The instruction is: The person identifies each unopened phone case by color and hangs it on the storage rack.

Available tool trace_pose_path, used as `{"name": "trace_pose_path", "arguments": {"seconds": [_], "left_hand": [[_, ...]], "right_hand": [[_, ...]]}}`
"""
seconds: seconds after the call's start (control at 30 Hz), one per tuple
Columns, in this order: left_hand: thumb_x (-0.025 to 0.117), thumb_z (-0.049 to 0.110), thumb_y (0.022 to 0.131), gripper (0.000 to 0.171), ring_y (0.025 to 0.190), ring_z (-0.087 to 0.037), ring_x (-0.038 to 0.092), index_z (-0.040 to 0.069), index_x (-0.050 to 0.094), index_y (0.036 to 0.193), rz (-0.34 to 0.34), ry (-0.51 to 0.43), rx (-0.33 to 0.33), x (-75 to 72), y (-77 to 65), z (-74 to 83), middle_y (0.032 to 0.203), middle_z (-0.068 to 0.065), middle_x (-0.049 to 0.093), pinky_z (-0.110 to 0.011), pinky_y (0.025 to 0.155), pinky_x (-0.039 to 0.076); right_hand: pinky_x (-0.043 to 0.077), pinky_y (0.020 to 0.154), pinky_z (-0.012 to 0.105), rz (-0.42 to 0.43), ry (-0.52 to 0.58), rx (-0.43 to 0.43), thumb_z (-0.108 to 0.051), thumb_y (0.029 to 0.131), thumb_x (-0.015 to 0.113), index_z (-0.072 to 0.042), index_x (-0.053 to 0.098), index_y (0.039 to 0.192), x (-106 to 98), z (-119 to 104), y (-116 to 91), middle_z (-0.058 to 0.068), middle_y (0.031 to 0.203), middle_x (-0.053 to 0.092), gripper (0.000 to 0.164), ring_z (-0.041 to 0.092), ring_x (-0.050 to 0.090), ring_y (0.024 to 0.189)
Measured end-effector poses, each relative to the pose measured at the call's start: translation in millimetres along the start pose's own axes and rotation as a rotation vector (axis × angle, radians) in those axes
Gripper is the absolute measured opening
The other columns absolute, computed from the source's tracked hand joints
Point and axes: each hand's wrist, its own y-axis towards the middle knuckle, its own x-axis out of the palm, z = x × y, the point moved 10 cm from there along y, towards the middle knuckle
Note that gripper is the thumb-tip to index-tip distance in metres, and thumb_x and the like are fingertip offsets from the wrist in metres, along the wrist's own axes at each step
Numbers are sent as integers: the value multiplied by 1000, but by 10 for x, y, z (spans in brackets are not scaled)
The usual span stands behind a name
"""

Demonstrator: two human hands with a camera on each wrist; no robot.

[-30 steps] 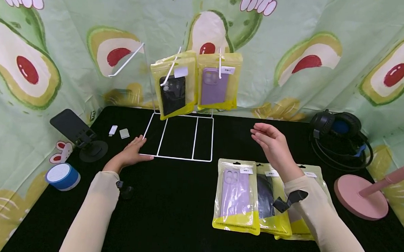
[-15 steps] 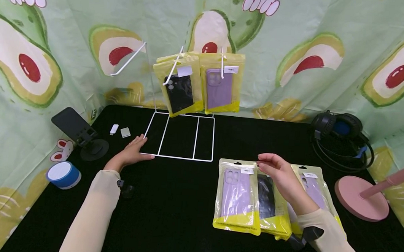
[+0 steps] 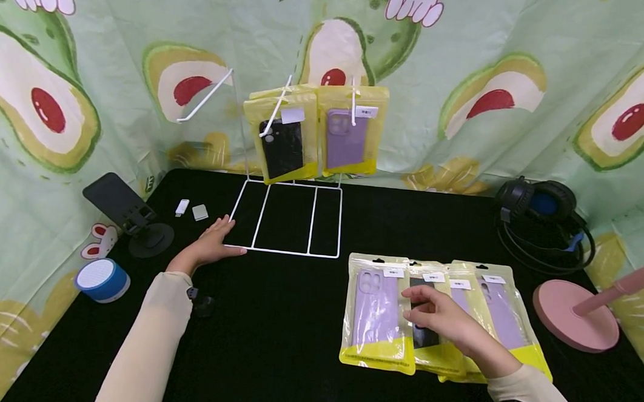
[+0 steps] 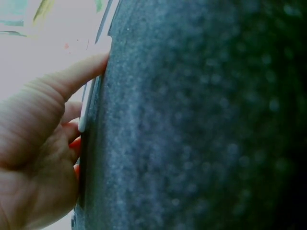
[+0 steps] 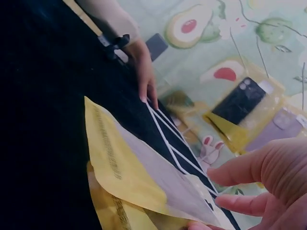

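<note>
My left hand rests with fingers spread at the front left corner of a white wire display rack. In the left wrist view its thumb lies along the wire. My right hand is over a row of yellow-edged clear pouches, its thumb and fingers apart. Below it is a pouch with a black phone case, partly covered by the hand. Left of that lies a purple phone case pouch; two more purple-case pouches, one a purple phone case pouch, overlap to the right.
From the rack's prongs hang a black-case pouch and a purple-case pouch; the left prong is bare. Around the table are a phone stand, blue speaker, headphones and pink lamp base.
My right hand has come down and toward me, from beyond the pouches to over the black-case one. The hanging pouches have swung slightly. My left hand has stayed at the rack.
</note>
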Motion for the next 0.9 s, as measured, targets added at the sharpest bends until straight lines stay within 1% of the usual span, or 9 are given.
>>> {"name": "trace_pose_path", "arguments": {"seconds": [0.1,0.2,0.3,0.4,0.5,0.6,0.7,0.77,0.9], "left_hand": [[63,46,88,94,142,-37,-12,-1,10,150,-2,5,-5,1,3,-14,156,-21,-8,-56,112,-4],[63,45,88,94,142,-38,-12,-1,10,150,-2,2,-2,3,0,-14,156,-21,-8,-56,112,-5],[63,44,88,93,142,-38,-12,-1,10,150,-1,-5,3,5,-5,-9,156,-22,-8,-56,112,-5],[63,45,88,93,142,-38,-11,-1,10,150,3,-2,7,4,-5,-1,156,-21,-8,-55,112,-5],[62,45,88,93,142,-38,-11,-1,10,150,7,7,10,12,7,0,156,-21,-8,-55,112,-5],[62,44,89,92,142,-38,-10,-1,11,150,11,12,12,19,20,-3,156,-21,-7,-55,112,-5],[63,45,88,93,142,-38,-10,-1,11,150,11,10,15,22,24,-1,156,-22,-7,-55,112,-5],[63,45,88,93,142,-38,-11,-1,11,150,12,8,15,19,20,-2,156,-21,-7,-55,112,-5],[63,44,88,92,142,-37,-11,0,11,150,10,8,5,10,13,-14,157,-20,-7,-55,112,-5]], "right_hand": [[53,71,34,-17,-22,-2,-11,85,66,8,52,123,77,-7,1,20,112,54,44,21,57,85],[54,64,33,-27,-30,4,-7,84,65,9,57,117,127,6,27,14,99,58,37,19,59,75],[54,61,33,-28,-32,10,-3,85,62,11,59,111,159,24,53,10,88,61,31,17,60,70],[55,65,34,-3,-23,12,-4,86,62,12,61,109,153,28,72,9,86,65,28,19,62,72],[55,74,33,44,-13,-4,-8,87,63,8,64,109,115,6,71,12,94,68,27,20,65,82],[52,81,27,104,19,-65,-14,89,65,4,65,110,51,-71,57,15,106,67,29,19,65,92],[51,82,23,162,99,-157,-14,87,67,6,65,110,-30,-173,41,15,109,67,30,15,65,94],[52,81,23,190,162,-224,-12,87,67,9,64,108,-73,-249,32,10,105,68,30,11,65,91],[53,77,22,257,245,-336,-6,88,66,14,62,105,-164,-401,4,-6,95,69,27,6,65,86]]}}
